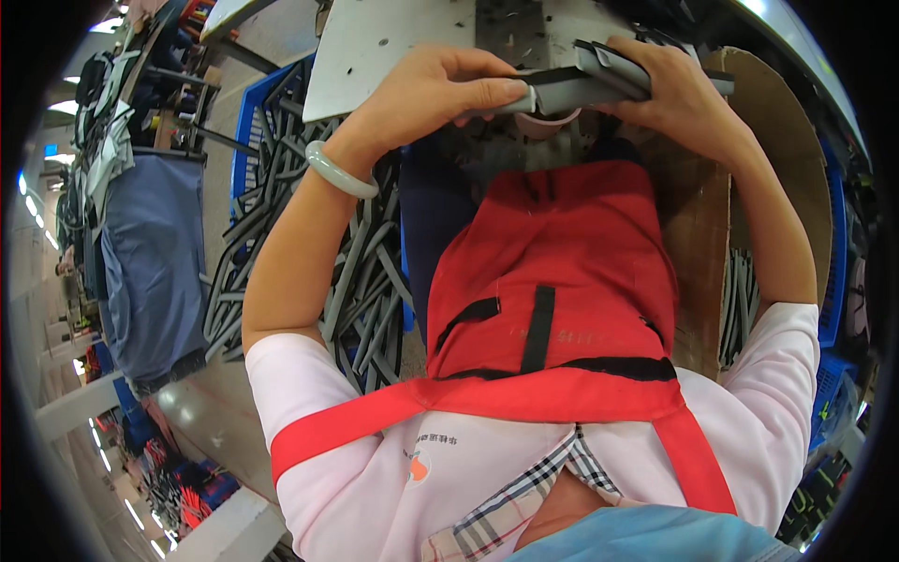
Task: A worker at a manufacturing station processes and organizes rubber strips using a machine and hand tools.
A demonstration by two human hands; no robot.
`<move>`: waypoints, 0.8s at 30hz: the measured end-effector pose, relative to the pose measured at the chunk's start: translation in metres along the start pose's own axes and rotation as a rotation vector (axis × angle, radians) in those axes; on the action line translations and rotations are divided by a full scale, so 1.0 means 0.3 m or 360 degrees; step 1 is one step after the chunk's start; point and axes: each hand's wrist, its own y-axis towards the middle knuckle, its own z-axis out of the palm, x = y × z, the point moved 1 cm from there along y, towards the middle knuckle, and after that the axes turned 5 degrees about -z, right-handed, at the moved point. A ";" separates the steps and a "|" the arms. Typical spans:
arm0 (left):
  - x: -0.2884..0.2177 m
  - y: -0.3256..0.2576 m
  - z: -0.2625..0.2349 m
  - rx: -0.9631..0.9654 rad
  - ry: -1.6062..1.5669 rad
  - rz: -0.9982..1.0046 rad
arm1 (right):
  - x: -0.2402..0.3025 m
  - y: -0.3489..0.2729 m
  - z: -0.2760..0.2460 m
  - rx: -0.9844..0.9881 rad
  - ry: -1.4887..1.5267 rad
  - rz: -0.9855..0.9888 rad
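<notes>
In front of the table edge, both my hands grip grey strips [562,92] with dark edges, which lie crosswise between them. My left hand [449,86] pinches the left end between thumb and fingers; a pale bangle circles that wrist. Around the right part of the strips my right hand [672,92] is closed, with a folded-over piece standing up by its fingers. The strips look soft and flat, but their material I cannot tell. Part of a pinkish rounded thing [546,125] shows just below them.
A white work table [398,42], strewn with small dark scraps, lies ahead. On my left, a blue crate [245,126] overflows with grey strips [361,272]. An open cardboard box [782,122] holding more strips stands at my right. A red apron [557,244] covers my lap.
</notes>
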 end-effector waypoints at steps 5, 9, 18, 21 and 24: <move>0.016 0.112 -0.045 -0.0478 0.0322 0.0201 | -0.054 0.069 0.001 -0.0342 -0.0315 -0.0108; 0.047 0.196 -0.087 -0.0541 0.0270 0.0085 | -0.041 0.151 -0.059 0.0245 -0.0444 0.0228; 0.061 0.271 -0.134 -0.0616 0.0291 0.0057 | -0.122 0.208 -0.030 -0.0059 -0.0321 0.0080; 0.064 0.282 -0.144 -0.0622 0.0248 0.0073 | -0.133 0.218 -0.031 -0.0092 -0.0298 0.0071; 0.051 0.296 -0.168 -0.0590 0.0225 0.0114 | -0.148 0.242 -0.031 -0.0147 -0.0330 0.0064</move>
